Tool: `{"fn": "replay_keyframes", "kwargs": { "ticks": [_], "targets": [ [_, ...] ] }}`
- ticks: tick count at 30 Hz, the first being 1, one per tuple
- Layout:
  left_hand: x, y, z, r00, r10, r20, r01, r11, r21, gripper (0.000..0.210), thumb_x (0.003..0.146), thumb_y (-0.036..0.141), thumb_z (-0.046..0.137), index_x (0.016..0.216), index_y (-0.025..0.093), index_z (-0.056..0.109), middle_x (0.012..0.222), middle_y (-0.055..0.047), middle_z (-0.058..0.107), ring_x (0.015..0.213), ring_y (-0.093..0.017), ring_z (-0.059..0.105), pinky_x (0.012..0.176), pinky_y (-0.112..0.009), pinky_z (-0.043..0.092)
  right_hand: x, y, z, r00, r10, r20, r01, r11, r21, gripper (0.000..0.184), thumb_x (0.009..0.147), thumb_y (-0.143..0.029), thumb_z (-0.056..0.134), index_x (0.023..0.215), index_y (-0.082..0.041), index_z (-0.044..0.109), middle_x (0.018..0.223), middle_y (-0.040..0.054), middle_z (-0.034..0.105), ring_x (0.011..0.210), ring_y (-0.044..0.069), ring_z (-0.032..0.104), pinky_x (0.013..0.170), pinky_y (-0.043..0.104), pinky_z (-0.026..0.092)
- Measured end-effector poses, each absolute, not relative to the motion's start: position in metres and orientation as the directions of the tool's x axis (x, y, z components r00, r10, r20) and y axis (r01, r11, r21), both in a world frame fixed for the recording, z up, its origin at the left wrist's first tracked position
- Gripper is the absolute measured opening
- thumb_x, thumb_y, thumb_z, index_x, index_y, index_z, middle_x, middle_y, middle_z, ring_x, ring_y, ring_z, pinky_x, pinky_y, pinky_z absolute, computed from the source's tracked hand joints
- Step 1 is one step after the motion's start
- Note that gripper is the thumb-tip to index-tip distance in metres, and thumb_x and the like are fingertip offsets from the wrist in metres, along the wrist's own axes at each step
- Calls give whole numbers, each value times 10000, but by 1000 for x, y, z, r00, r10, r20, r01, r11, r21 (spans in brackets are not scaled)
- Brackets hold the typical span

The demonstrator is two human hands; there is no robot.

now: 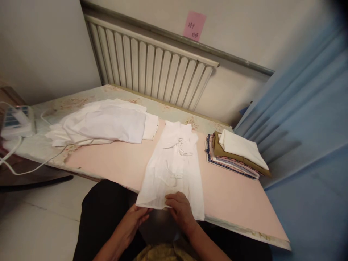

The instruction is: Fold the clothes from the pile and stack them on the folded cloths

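Observation:
A thin white garment (178, 163) with knotted ties lies lengthwise on the pink cloth, its wide hem reaching the table's near edge. My left hand (134, 219) pinches the hem at its left corner, fingers beneath the fabric. Near the middle of that hem, my right hand (181, 210) grips the cloth with its fingers curled over the top; the thumb is partly hidden. Small creases show around the ties, and the narrow end of the garment points to the radiator.
White clothes (108, 121) lie heaped at the left, near a power strip (17, 121) and a loose white cable (38, 167). At the right is a stack of folded clothes (236, 156) beside a blue curtain (304, 108). A radiator (152, 65) stands behind the table.

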State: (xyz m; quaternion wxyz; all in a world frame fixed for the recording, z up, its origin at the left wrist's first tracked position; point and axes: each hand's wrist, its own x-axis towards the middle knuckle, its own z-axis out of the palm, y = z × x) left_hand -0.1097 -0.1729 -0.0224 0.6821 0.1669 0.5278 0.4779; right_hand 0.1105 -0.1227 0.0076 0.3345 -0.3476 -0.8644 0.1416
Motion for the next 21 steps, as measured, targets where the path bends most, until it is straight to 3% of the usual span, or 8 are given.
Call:
{"fn": "replay_keyframes", "kwargs": {
  "ticks": [8, 21],
  "targets": [
    [-109, -171, -23, -38, 823, -567, -506, 473, 721, 377, 670, 419, 758, 967, 194, 697, 1074, -103, 736, 954, -228, 697, 784, -310, 530, 110, -124, 9, -531, 705, 471, 498, 709, -499, 259, 807, -70, 534, 941, -247, 667, 1052, 37, 702, 889, 206, 578, 791, 369, 437],
    [-107, -174, -15, -140, 886, -443, -393, 361, 846, 481, 759, 502, 610, 1109, 175, 649, 1059, -87, 726, 869, -195, 683, 741, -284, 513, 110, -126, 21, -598, 665, 446, 502, 746, -438, 253, 843, -52, 531, 984, -232, 639, 1029, 38, 696, 871, 211, 541, 766, 346, 448]
  ]
}}
